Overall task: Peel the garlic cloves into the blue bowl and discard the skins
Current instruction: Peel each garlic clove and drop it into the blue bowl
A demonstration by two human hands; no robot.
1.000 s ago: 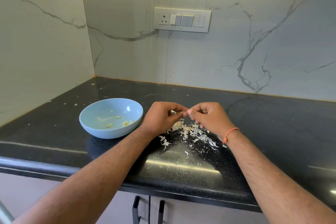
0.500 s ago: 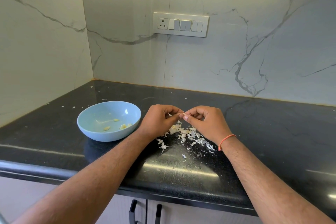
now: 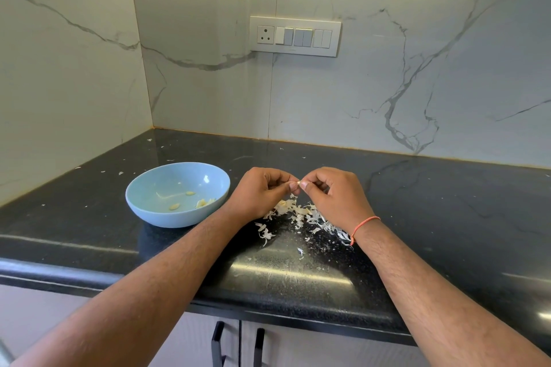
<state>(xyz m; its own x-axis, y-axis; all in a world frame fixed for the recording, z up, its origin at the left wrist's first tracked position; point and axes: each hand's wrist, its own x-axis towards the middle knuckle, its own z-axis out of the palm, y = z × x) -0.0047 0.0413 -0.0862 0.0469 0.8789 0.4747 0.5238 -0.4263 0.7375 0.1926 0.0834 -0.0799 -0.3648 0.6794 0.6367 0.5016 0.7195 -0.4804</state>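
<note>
My left hand (image 3: 259,192) and my right hand (image 3: 334,194) meet fingertip to fingertip over the black counter, pinching a small garlic clove (image 3: 299,183) between them; most of the clove is hidden by the fingers. Below the hands lies a pile of white garlic skins (image 3: 298,213). To the left of my left hand stands the blue bowl (image 3: 143,202), holding a few peeled cloves (image 3: 201,202).
The black counter (image 3: 417,202) runs to a rounded front edge, with cabinet handles (image 3: 217,343) below. Marble walls close the left side and the back, with a switch plate (image 3: 295,36) on the back wall. Stray skin flecks dot the counter.
Both hands stay together at the clove with only small finger shifts. The view has tilted slightly, so the scene sits a little lower in frame.
</note>
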